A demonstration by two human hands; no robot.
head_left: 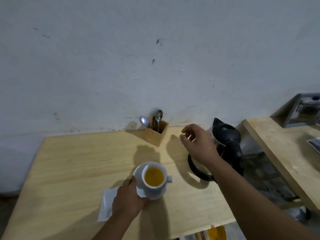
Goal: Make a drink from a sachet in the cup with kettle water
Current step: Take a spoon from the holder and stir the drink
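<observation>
My left hand (127,199) is gripping the white saucer (138,172) under the full white ceramic cup (154,179); right hand (197,144) is hovering open, empty. Risk: tilting spills the orange drink (154,177).

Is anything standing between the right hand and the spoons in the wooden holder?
Nothing visible. The right hand hovers open, just right of the wooden holder; only bare table lies between them. The spoons stand upright, exposed.
</observation>
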